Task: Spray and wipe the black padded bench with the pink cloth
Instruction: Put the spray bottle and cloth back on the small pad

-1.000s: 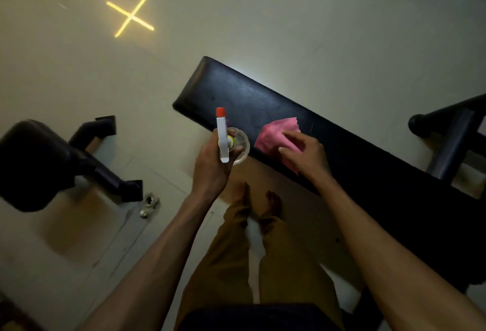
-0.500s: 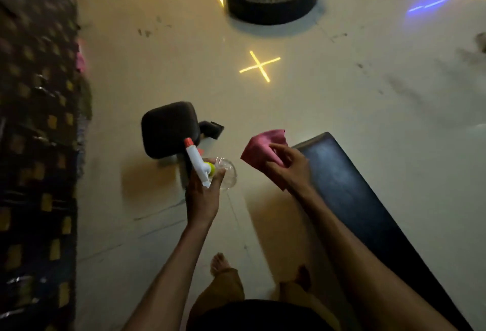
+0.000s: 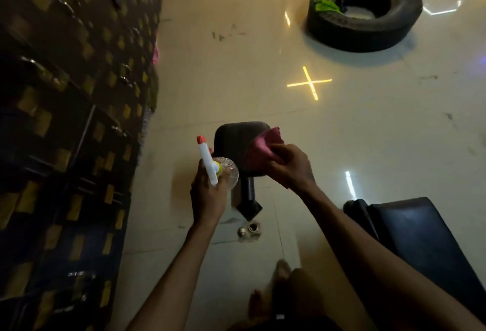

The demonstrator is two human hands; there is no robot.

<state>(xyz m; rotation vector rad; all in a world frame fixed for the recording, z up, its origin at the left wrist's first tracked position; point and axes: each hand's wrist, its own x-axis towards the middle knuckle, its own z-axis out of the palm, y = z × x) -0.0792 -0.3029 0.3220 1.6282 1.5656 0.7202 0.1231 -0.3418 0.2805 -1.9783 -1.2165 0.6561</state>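
My left hand (image 3: pixel 207 194) grips a clear spray bottle (image 3: pixel 226 170) with a white nozzle and red tip pointing up. My right hand (image 3: pixel 289 166) holds the pink cloth (image 3: pixel 259 149) bunched against the right side of a small black padded seat (image 3: pixel 236 141) on a black post. The long black padded bench (image 3: pixel 420 236) lies at the lower right, apart from both hands, its end partly hidden by my right forearm.
A dark patterned wall of yellow squares (image 3: pixel 65 120) fills the left side. A black tyre (image 3: pixel 365 12) with a green rag lies on the floor at top right. A glowing yellow cross (image 3: pixel 309 83) marks the floor. Two small metal fittings (image 3: pixel 248 229) sit by the post's foot. My bare feet (image 3: pixel 278 275) are below.
My view has swung left, away from the long bench. My right hand carried the pink cloth off the bench over to the small padded seat. The left hand kept holding the bottle.
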